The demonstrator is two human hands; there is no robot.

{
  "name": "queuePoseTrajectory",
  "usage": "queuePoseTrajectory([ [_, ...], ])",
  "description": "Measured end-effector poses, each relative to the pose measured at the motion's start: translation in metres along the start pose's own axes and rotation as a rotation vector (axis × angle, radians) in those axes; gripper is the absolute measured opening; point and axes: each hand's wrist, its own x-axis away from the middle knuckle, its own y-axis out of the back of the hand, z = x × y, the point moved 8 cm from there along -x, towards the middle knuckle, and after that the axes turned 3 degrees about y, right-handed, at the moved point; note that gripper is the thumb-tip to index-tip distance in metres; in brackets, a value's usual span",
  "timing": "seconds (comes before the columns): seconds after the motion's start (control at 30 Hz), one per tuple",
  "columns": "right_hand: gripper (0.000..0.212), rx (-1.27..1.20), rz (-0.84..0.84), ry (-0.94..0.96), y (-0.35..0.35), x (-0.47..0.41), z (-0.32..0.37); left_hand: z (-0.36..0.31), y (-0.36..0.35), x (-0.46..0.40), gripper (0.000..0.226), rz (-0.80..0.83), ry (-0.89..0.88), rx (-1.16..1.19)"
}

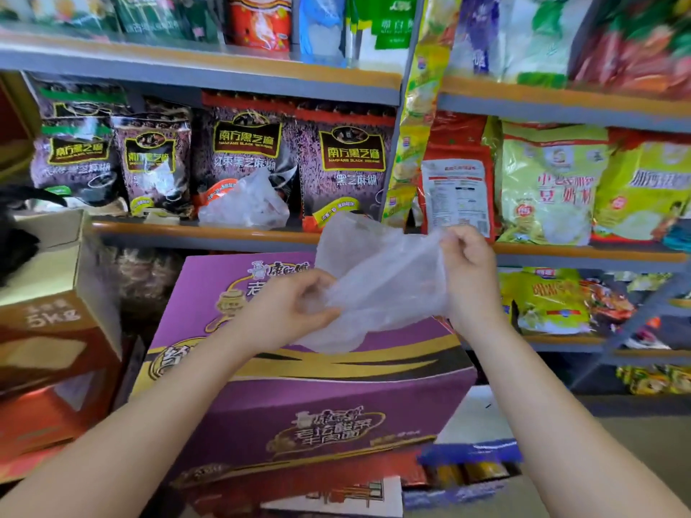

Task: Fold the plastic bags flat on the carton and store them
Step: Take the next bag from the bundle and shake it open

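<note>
plastic bag (381,289): clear, milky | carton (299,390): purple, gold swirls | packets at 10 o'clock (239,151): dark speckled, yellow-framed labels

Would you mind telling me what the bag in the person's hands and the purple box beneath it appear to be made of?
The bag looks like thin, translucent plastic film: the box shows through it, and it crumples softly between the left hand and right hand. The purple box seems to be printed cardboard with a slightly glossy finish, judging by its crisp folded edges.

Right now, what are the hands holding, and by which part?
Both hold one clear plastic bag above the purple carton: the left hand pinches its lower left edge, the right hand its upper right edge.
</note>
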Motion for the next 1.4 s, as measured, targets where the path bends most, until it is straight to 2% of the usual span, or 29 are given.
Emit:
queuePoseTrajectory([
  [0.1, 0.033, -0.204, -0.071, -0.259, 0.031, -0.003, -0.026, 0.001, -0.008, 0.007, 0.008, -0.015, 0.071, -0.034],
  [0.13, 0.034, -0.201, -0.064, -0.319, 0.038, -0.003, -0.032, 0.0, -0.01, 0.009, 0.021, -0.028, 0.089, -0.034],
  [0.2, 0.022, 0.061, -0.011, -0.293, 0.049, -0.003, -0.036, -0.002, -0.015, 0.013, 0.033, -0.056, 0.158, 0.026],
  [0.23, 0.015, 0.298, 0.013, -0.198, 0.051, -0.001, -0.028, -0.003, -0.017, 0.014, 0.034, -0.078, 0.2, 0.079],
  [0.27, 0.026, 0.511, 0.019, -0.041, 0.052, 0.004, -0.014, -0.003, -0.019, 0.014, 0.033, -0.109, 0.247, 0.15],
  [0.3, 0.038, 0.603, 0.032, 0.179, 0.047, 0.014, 0.006, -0.004, -0.02, 0.014, 0.032, -0.152, 0.285, 0.236],
  [0.33, 0.043, 0.594, 0.115, 0.405, 0.034, 0.03, 0.028, -0.007, -0.021, 0.014, 0.031, -0.198, 0.308, 0.324],
  [0.4, 0.05, 0.513, 0.45, 0.743, 0.004, 0.077, 0.054, -0.015, -0.022, 0.013, 0.029, -0.272, 0.335, 0.422],
  [0.47, 0.07, 0.64, 0.72, 0.878, -0.017, 0.112, 0.049, -0.022, -0.021, 0.012, 0.028, -0.322, 0.35, 0.453],
  [0.5, 0.079, 0.734, 0.763, 0.88, -0.022, 0.118, 0.04, -0.025, -0.021, 0.013, 0.029, -0.345, 0.362, 0.472],
  [0.53, 0.079, 0.804, 0.735, 0.885, -0.023, 0.117, 0.032, -0.027, -0.022, 0.014, 0.029, -0.362, 0.374, 0.484],
  [0.6, 0.049, 0.749, 0.559, 0.914, -0.015, 0.11, 0.033, -0.028, -0.02, 0.016, 0.029, -0.405, 0.389, 0.462],
  [0.63, 0.038, 0.637, 0.478, 0.843, -0.006, 0.101, 0.035, -0.027, -0.018, 0.019, 0.03, -0.439, 0.403, 0.449],
  [0.7, 0.033, 0.384, 0.404, 0.514, 0.012, 0.077, 0.027, -0.022, -0.01, 0.025, 0.028, -0.501, 0.423, 0.473],
  [0.77, 0.032, 0.227, 0.276, 0.223, 0.035, 0.054, 0.008, -0.017, 0.0, 0.03, 0.027, -0.53, 0.43, 0.384],
  [0.87, 0.044, 0.114, 0.134, 0.032, 0.052, 0.038, -0.012, -0.018, 0.009, 0.031, 0.025, -0.485, 0.441, -0.018],
  [0.93, 0.048, 0.08, 0.096, -0.035, 0.05, 0.038, -0.018, -0.024, 0.014, 0.031, 0.025, -0.528, 0.407, -0.245],
  [1.0, 0.04, 0.018, 0.049, -0.108, 0.05, 0.039, -0.025, -0.038, 0.015, 0.032, 0.043, -0.585, 0.257, -0.375],
  [1.07, 0.031, -0.053, 0.06, -0.161, 0.045, 0.039, -0.026, -0.059, 0.001, 0.03, 0.056, -0.539, 0.025, -0.546],
  [1.17, 0.027, -0.093, 0.132, -0.12, 0.032, 0.04, -0.011, -0.086, -0.028, 0.026, 0.06, -0.431, -0.257, -0.76],
  [1.23, 0.026, -0.141, 0.154, -0.108, 0.024, 0.042, 0.002, -0.089, -0.039, 0.02, 0.052, -0.349, -0.308, -0.652],
  [1.3, 0.022, -0.173, 0.194, -0.085, 0.018, 0.045, 0.017, -0.089, -0.039, 0.016, 0.043, -0.258, -0.224, -0.37],
  [1.37, 0.008, -0.195, 0.316, 0.001, 0.012, 0.049, 0.034, -0.088, -0.036, 0.018, 0.031, -0.249, -0.158, -0.121],
  [1.4, 0.016, -0.226, 0.406, 0.04, 0.011, 0.053, 0.043, -0.088, -0.033, 0.019, 0.024, -0.26, -0.127, 0.014],
])
